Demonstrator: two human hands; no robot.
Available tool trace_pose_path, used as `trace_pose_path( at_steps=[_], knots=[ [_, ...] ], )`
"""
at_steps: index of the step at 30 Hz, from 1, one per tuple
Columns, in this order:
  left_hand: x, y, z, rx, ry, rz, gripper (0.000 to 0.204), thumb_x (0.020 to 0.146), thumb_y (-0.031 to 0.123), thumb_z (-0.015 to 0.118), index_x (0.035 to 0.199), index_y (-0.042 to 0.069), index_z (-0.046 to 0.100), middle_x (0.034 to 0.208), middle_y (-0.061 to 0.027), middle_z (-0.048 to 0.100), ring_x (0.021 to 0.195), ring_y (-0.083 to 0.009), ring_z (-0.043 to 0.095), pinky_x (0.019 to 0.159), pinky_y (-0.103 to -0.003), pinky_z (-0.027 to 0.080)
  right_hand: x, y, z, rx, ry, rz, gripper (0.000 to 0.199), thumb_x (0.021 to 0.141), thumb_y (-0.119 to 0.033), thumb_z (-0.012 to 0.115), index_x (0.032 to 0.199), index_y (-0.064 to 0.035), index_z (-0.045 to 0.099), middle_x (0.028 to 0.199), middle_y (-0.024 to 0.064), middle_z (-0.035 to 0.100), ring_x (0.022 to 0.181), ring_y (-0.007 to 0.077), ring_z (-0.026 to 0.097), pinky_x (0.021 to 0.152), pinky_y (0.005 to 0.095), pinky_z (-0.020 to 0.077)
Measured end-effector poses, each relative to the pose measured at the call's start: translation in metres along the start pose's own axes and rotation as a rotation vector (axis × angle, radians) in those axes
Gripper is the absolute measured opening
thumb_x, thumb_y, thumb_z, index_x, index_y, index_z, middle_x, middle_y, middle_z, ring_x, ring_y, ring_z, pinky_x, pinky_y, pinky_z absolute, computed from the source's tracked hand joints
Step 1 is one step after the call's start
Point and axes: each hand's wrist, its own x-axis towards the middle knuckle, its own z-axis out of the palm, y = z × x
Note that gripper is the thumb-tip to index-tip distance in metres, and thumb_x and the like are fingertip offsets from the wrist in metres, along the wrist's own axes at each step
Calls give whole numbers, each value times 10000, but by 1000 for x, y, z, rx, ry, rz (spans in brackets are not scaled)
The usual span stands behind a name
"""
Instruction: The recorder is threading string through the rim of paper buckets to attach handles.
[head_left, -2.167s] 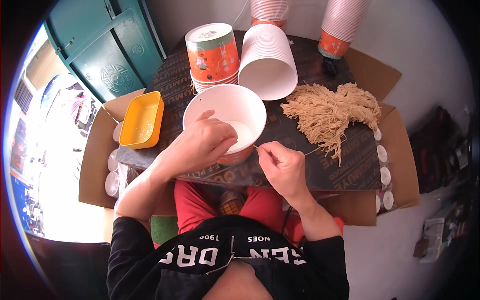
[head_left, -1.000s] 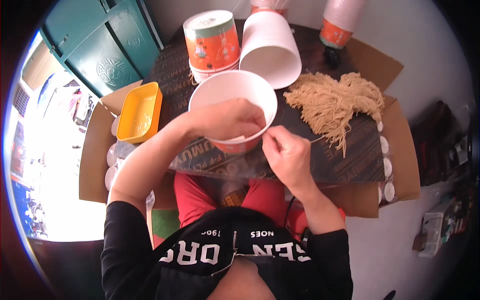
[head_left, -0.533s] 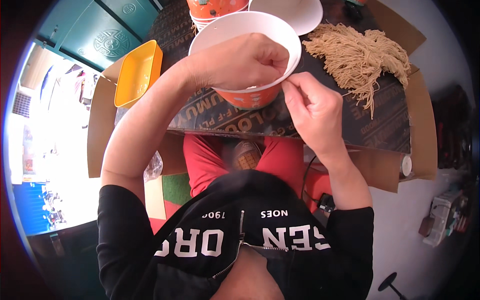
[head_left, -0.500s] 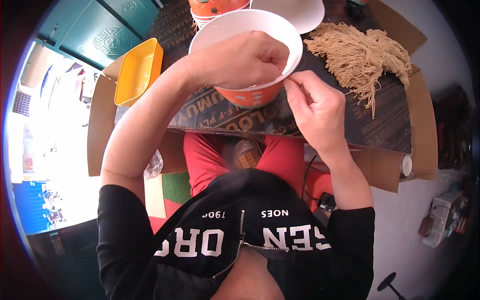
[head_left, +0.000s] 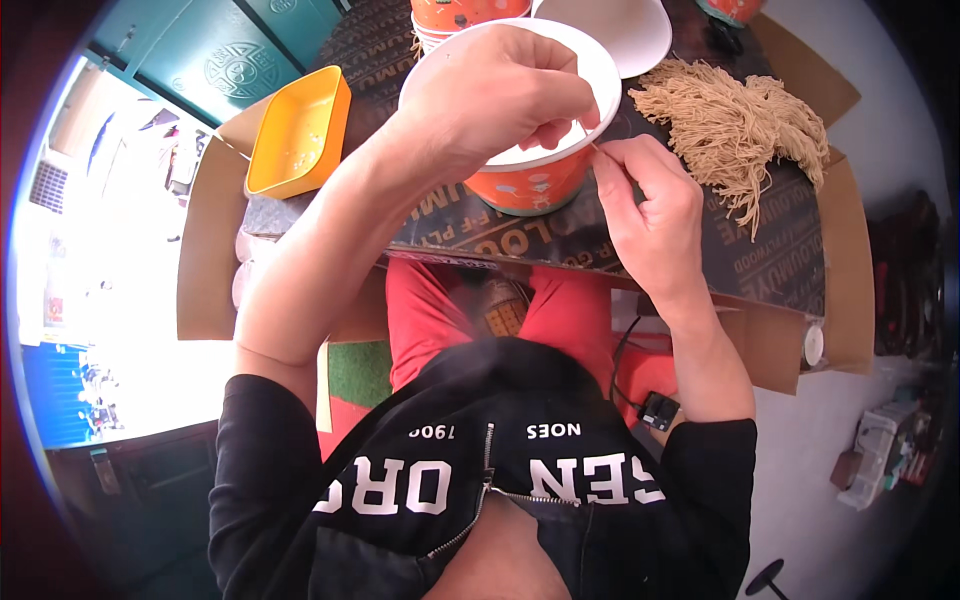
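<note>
- With the right hand [head_left: 655,205], pinches a thin tan cord [head_left: 594,146] between thumb and forefinger, just outside the near-right rim of a paper bucket [head_left: 535,187].
- With the left hand [head_left: 500,90], reaches over the bucket's mouth, with fingers curled narrow beside the right rim; cannot tell of any cord between them.
- Upright at the near side of a dark printed board [head_left: 770,265]: that same bucket, white inside, orange outside.
- To the right, a loose tan cord heap [head_left: 735,125].
- To the left, a yellow tray [head_left: 335,125].
- On the far side, an inverted bucket stack [head_left: 460,12], partly out of view.
</note>
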Motion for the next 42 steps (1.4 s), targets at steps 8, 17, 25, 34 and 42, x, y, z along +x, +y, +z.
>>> trace_pose_path(
  at_steps=[8,17,25,34,42],
  knots=[
    [4,-5,-6,-326,-74,22,141,849,72,571,737,-3,612,824,-144,701,578,-94,534,547,-245,416,2,2,3,-72,35,-67,17,858,-37,662,852,-21,658,772,102,631,729,298,606,727,386,420],
    [0,-13,-10,-350,-106,-84,157,903,70,677,841,-74,675,735,-103,666,585,-133,588,584,-245,460,2,0,-11,-165,-23,-162,90,792,-23,714,851,-56,655,764,70,591,760,272,593,778,387,419],
    [-1,-7,-9,-285,-123,-108,94,882,9,693,880,-83,673,760,-94,663,616,-125,597,595,-239,479,12,-6,-40,-201,9,-222,124,777,-4,726,855,-57,646,785,67,578,769,266,575,783,387,414],
    [5,-3,-1,-248,-255,-63,87,840,23,699,862,-59,683,730,-49,652,623,-98,594,580,-236,464,39,-10,-27,-69,27,-308,130,787,-4,726,873,-75,659,789,60,571,756,262,575,706,381,416],
    [9,-10,3,-268,-188,-114,101,865,61,685,856,-38,668,737,-37,640,634,-87,578,596,-228,449,39,1,-46,164,-171,-185,162,804,91,588,894,-33,637,847,110,583,714,298,625,612,379,495]
  ],
)
